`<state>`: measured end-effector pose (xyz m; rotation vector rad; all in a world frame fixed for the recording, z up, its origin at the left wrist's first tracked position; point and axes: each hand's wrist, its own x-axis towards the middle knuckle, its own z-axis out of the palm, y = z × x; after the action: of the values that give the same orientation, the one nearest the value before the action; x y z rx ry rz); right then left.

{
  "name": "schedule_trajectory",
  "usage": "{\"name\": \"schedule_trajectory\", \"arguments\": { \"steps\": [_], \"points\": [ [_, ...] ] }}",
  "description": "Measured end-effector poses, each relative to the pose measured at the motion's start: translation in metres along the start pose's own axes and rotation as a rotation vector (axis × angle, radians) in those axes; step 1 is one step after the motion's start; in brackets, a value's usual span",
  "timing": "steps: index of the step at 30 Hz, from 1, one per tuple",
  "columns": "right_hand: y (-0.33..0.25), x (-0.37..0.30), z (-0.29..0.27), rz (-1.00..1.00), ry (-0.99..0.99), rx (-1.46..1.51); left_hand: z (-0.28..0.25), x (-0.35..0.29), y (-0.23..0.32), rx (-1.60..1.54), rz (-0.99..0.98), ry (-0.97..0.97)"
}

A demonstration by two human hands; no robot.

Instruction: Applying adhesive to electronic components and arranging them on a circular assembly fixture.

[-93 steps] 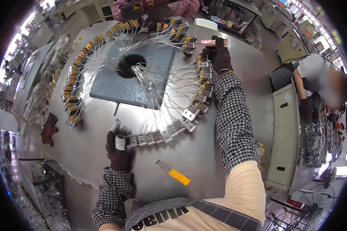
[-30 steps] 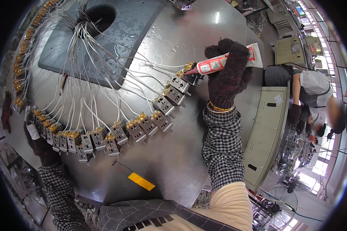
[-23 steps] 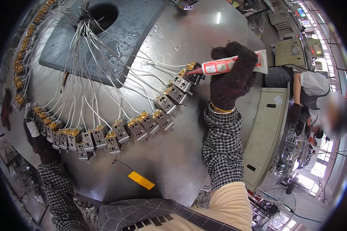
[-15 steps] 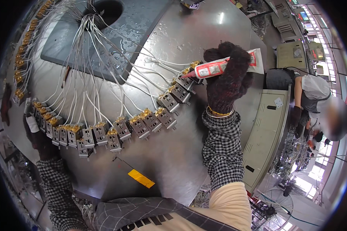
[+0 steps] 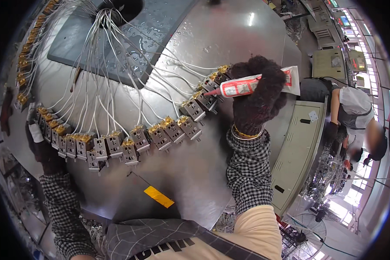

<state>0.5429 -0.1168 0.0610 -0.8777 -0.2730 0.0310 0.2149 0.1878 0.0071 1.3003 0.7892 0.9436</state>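
White tube point(image 5: 236, 88) with red markings: tilted, clear of the table point(image 5: 203, 169), its pink nozzle point(image 5: 212, 92) directed at one of the metal blocks point(image 5: 160, 138); contact cannot be confirmed. Blocks: gold-fitted, wired, in a row curving from near edge toward right edge.

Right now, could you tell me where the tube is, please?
In the head view, the tube is right of centre, in the right hand, nozzle toward the metal blocks.

A flat yellow-ended piece point(image 5: 159, 197) lies on the metal tabletop point(image 5: 203, 175) at 7 o'clock. A beige cabinet point(image 5: 294, 151) stands at 3 o'clock; beyond it, a co-worker in a pale top point(image 5: 354, 100) leans forward. A wire-caged fan point(image 5: 304, 237) is located at 4 o'clock.
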Motion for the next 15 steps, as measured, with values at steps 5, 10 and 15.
{"name": "schedule_trajectory", "arguments": {
  "steps": [5,10,15],
  "points": [
    [0.003,0.004,-0.020,-0.082,-0.174,-0.282,0.005,-0.002,0.003,0.020,-0.015,0.022],
    [0.003,0.000,-0.016,-0.231,-0.245,-0.616,0.002,-0.003,0.002,0.031,-0.023,0.011],
    [-0.003,-0.010,-0.008,-0.130,-0.270,-0.443,0.006,-0.002,0.007,0.036,-0.038,0.030]
  ]
}}
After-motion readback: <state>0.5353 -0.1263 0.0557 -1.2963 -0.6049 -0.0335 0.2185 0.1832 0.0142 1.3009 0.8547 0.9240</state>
